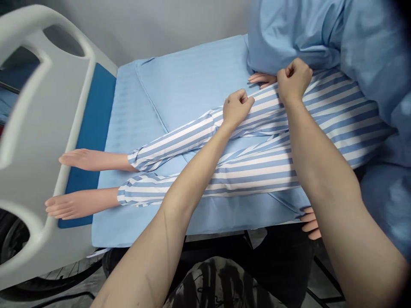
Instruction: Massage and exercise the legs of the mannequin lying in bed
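Note:
A manikin in blue-and-white striped trousers (257,175) lies along the bed, its bare feet (73,203) pointing left. My left hand (237,108) is a loose fist, thumb side up, on or just over the far trouser leg near the knee. Further up that leg, my right hand (294,80) is curled into a fist at the thigh, beside the manikin's far hand (263,79). Nothing shows inside either fist. Whether the fists press on the cloth, I cannot tell. The manikin's near hand (311,223) shows partly behind my right forearm.
A blue quilt (295,34) is bunched over the manikin's upper body at the right. Light blue sheeting (192,81) covers the mattress. A white and blue footboard (70,85) stands at the left, with a wheel (14,235) behind it. A grey wall (167,25) runs along the far side.

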The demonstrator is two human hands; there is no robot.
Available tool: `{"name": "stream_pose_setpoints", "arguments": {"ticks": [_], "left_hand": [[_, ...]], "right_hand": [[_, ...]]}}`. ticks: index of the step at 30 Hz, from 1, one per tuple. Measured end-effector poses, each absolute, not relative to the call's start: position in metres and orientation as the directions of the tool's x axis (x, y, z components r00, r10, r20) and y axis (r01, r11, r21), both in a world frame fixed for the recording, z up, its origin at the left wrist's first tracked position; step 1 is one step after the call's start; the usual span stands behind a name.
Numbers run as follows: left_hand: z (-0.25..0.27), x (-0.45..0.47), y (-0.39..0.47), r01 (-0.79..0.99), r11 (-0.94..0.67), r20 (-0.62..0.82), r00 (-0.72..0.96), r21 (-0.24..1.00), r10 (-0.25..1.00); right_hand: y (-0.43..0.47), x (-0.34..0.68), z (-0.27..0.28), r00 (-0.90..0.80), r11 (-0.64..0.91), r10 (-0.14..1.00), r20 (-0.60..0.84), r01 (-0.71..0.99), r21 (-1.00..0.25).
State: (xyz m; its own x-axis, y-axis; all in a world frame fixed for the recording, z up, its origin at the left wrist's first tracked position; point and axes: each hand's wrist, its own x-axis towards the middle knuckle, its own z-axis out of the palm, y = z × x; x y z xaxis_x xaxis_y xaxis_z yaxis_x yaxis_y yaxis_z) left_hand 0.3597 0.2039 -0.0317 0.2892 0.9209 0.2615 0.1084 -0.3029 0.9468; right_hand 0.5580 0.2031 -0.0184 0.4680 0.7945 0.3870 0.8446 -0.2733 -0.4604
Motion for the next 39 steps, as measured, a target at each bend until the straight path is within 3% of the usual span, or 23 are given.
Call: {"name": "stream_pose_setpoints", "arguments": {"ticks": [4,8,11,14,17,25,29,34,39], "left_hand": [[-0.011,0.323,0.194,0.181,-0.240,0.146,0.416,0.954,0.897],[0.008,0.217,0.158,0.284,-0.191,0.046,0.448,0.940,0.893],[0.009,0.127,0.126,0.309,-0.108,0.035,0.233,0.945,0.972],[0.008,0.061,0.099,0.255,-0.044,0.046,0.001,0.966,0.999],[0.006,0.025,0.077,0.183,-0.064,0.083,-0.095,0.981,0.992],[-0.031,0.001,0.051,0.221,-0.101,0.128,-0.112,0.970,0.985],[-0.036,0.000,0.048,0.222,-0.102,0.146,-0.189,0.970,0.971],[-0.030,-0.001,0.043,0.267,-0.114,0.164,-0.174,0.957,0.971],[-0.012,0.046,0.048,0.299,-0.023,0.145,-0.395,0.954,0.907]], "right_hand": [[0.200,0.553,-0.011,0.453,-0.311,0.820,0.350,0.866,-0.391],[0.188,0.536,-0.001,0.520,-0.342,0.794,0.313,0.810,-0.477],[0.171,0.512,-0.003,0.564,-0.291,0.755,0.335,0.746,-0.599],[0.148,0.474,-0.006,0.513,-0.190,0.808,0.292,0.695,-0.694],[0.123,0.421,-0.001,0.442,-0.100,0.864,0.240,0.618,-0.780],[0.071,0.252,0.030,0.064,0.213,0.965,0.255,0.383,-0.899],[0.049,0.177,0.018,0.040,0.243,0.964,0.263,0.270,-0.932],[0.034,0.133,-0.022,0.066,0.189,0.973,0.220,0.319,-0.929],[0.043,0.141,-0.030,0.218,0.114,0.966,0.139,0.121,-0.986]]}}
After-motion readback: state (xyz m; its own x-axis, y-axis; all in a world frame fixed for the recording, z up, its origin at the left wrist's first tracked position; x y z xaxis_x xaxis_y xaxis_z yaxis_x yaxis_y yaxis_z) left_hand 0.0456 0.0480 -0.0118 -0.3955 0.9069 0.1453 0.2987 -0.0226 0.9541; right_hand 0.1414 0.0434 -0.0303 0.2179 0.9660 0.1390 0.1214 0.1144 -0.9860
